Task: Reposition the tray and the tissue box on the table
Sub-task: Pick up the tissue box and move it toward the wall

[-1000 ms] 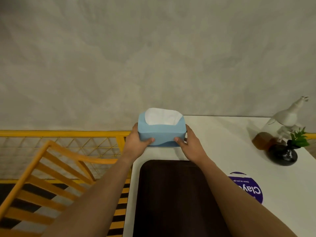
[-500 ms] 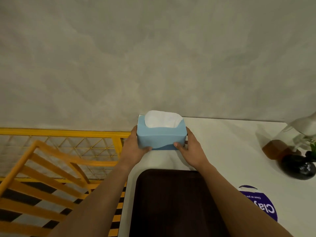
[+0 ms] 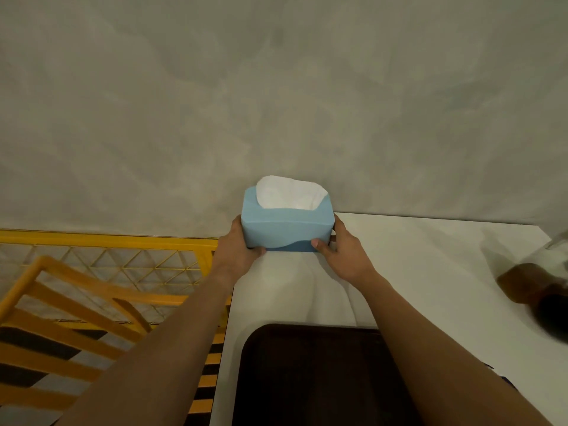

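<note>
A light blue tissue box [image 3: 287, 230] with a white tissue showing at its top sits at the far left corner of the white table [image 3: 415, 265], close to the grey wall. My left hand [image 3: 236, 250] grips its left end and my right hand [image 3: 344, 256] grips its right end, thumbs on the front face. Whether the box rests on the table or hovers just above it, I cannot tell. A dark brown tray [image 3: 307, 379] lies on the table near me, between my forearms, which hide part of its sides.
At the right edge stand a blurred brown object [image 3: 528, 281] and a dark round vase [image 3: 553, 315]. A yellow railing and mesh [image 3: 107, 241] run left of the table, with an orange slatted chair [image 3: 61, 309] below.
Both hands have carried the tissue box farther from the tray toward the wall. The view has shifted, so the items on the right slid toward the frame edge.
</note>
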`<state>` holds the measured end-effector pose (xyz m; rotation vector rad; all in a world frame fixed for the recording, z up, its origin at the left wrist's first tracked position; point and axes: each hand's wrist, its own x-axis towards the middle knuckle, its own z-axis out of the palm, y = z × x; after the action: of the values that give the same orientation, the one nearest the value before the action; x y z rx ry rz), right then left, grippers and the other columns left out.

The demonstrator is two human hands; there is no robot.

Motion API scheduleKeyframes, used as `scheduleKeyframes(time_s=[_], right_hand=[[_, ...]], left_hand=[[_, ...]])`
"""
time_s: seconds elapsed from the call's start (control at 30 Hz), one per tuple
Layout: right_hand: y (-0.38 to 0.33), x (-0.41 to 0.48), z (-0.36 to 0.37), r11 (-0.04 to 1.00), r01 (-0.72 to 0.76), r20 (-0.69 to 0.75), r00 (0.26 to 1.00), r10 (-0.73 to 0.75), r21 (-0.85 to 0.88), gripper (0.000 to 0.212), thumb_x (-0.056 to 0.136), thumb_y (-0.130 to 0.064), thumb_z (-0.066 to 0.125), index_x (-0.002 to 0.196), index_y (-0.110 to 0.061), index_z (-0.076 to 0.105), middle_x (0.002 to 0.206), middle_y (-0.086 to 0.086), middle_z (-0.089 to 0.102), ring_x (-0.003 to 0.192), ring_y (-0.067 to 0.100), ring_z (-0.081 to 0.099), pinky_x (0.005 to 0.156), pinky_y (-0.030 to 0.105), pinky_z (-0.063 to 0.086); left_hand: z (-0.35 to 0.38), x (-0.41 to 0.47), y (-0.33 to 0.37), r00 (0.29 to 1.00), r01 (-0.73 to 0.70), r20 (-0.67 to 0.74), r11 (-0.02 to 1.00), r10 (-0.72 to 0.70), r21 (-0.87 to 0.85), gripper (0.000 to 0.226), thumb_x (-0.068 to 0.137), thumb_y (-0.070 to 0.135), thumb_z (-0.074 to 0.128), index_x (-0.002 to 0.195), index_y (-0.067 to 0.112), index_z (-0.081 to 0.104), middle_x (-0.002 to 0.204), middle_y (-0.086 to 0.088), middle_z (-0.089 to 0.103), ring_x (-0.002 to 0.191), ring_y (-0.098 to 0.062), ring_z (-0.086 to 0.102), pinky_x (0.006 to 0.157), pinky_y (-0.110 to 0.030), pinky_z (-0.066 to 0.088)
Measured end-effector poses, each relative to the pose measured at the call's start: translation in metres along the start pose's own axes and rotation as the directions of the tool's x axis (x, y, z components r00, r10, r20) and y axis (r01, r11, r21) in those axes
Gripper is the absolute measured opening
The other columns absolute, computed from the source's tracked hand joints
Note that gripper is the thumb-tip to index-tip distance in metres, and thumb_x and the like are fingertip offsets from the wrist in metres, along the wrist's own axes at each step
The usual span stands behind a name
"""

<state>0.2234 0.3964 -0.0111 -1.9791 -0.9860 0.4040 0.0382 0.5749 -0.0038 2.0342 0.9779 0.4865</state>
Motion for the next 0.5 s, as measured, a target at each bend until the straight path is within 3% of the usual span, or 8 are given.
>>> scheduleKeyframes(time_s=[0.1, 0.17, 0.23, 0.5], right_hand=[[0.004, 0.007, 0.0, 1.0, 0.002, -0.019, 1.0, -0.002, -0.004, 0.07, 0.096, -0.049, 0.063, 0.155, -0.032, 0.028, 0.129, -0.017, 0.052, 0.114, 0.011, 0.056, 0.089, 0.021, 0.043], [0.005, 0.01, 0.0, 1.0, -0.003, -0.036, 0.999, 0.003, -0.008, 0.068, 0.095, -0.05, 0.063, 0.153, -0.032, 0.032, 0.126, -0.02, 0.052, 0.111, 0.007, 0.055, 0.08, 0.006, 0.039], [0.006, 0.013, -0.001, 1.0, -0.012, -0.044, 0.999, 0.011, -0.014, 0.067, 0.093, -0.049, 0.066, 0.15, -0.031, 0.036, 0.121, -0.024, 0.053, 0.107, 0.005, 0.054, 0.073, 0.0, 0.038], [0.015, 0.023, 0.001, 0.985, -0.063, -0.02, 0.998, 0.06, -0.163, 0.059, 0.092, -0.037, 0.071, 0.141, -0.018, 0.046, 0.101, -0.016, 0.055, 0.089, 0.009, 0.054, 0.061, 0.004, 0.036]], left_hand=[[0.002, 0.008, -0.001, 1.0, 0.003, -0.003, 1.0, -0.003, 0.026, 0.079, 0.079, 0.025, 0.084, 0.145, 0.012, 0.043, 0.127, -0.013, 0.067, 0.115, -0.036, 0.063, 0.089, -0.041, 0.053], [0.003, 0.013, 0.0, 1.0, 0.006, 0.003, 0.999, -0.006, 0.052, 0.068, 0.079, 0.027, 0.083, 0.136, 0.009, 0.051, 0.124, -0.013, 0.069, 0.112, -0.036, 0.064, 0.084, -0.039, 0.052], [0.005, 0.017, 0.001, 1.0, 0.016, 0.004, 0.997, -0.016, 0.081, 0.059, 0.079, 0.03, 0.083, 0.128, 0.007, 0.057, 0.121, -0.013, 0.07, 0.11, -0.034, 0.065, 0.08, -0.035, 0.051], [0.005, 0.022, -0.003, 1.0, 0.006, 0.015, 0.996, -0.007, 0.092, 0.057, 0.081, 0.031, 0.082, 0.126, 0.006, 0.059, 0.122, -0.013, 0.069, 0.11, -0.033, 0.064, 0.077, -0.03, 0.045]])
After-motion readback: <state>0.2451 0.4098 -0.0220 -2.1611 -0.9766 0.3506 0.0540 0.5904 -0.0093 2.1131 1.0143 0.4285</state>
